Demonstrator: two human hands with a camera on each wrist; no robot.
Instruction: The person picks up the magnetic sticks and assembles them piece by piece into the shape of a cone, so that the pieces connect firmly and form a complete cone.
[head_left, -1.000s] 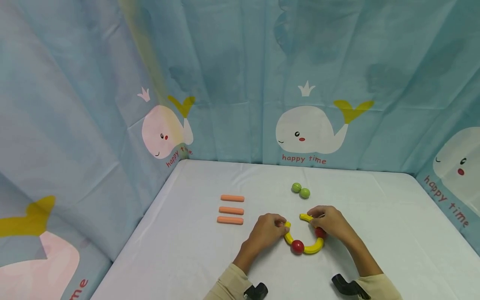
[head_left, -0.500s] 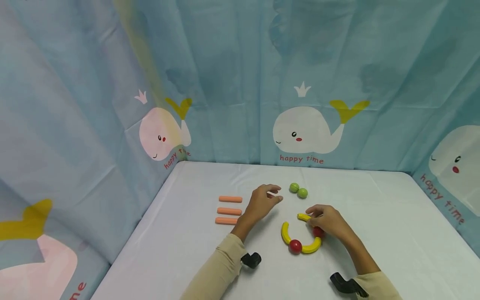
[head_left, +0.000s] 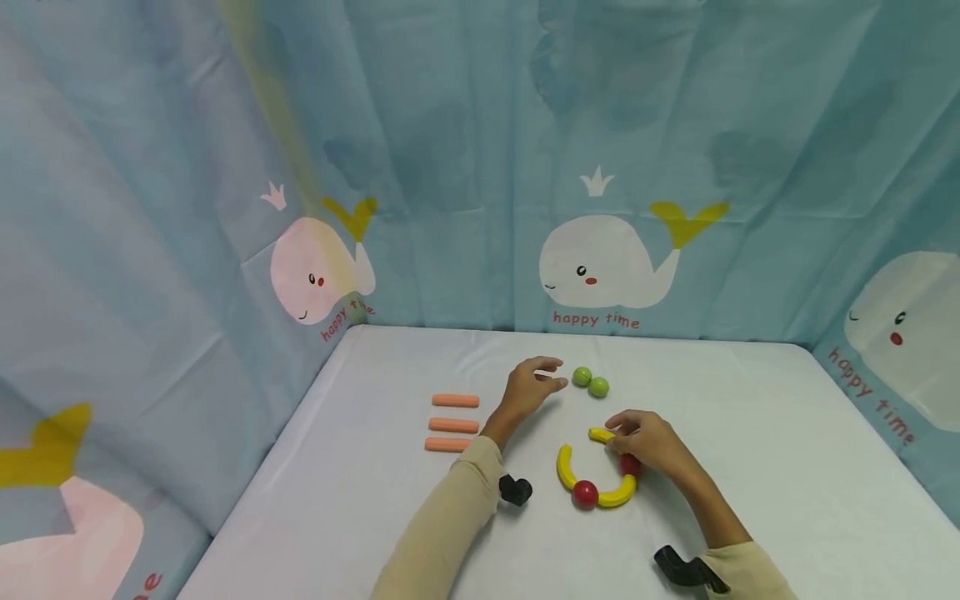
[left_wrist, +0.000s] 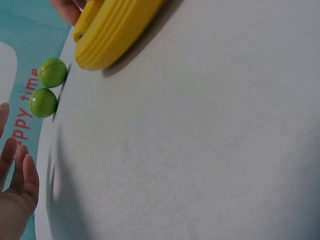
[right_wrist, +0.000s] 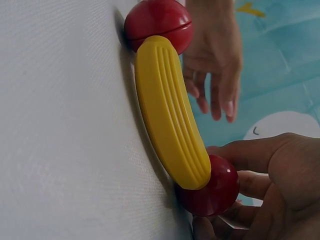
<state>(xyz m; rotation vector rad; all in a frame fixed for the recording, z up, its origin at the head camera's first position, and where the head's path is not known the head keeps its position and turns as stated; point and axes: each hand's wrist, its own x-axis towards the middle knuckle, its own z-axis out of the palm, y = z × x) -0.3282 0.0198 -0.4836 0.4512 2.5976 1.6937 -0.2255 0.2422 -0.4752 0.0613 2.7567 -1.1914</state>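
My left hand reaches over the far part of the table, fingers apart with nothing between them. Just right of its fingertips lie two green balls, side by side. My right hand pinches the far yellow toy banana of a curved row, with a red ball partly hidden under it. In the right wrist view its fingers are around that red ball. The row continues with a near toy banana, another red ball and a left toy banana.
Three orange sticks lie in parallel left of my left forearm, whose sleeve overlaps the end of the nearest. The white table meets blue curtains printed with whales at the back and sides.
My left hand has let go of the left toy banana and moved away across the table to beside the green balls. The right hand stays at the row, which keeps its shape.
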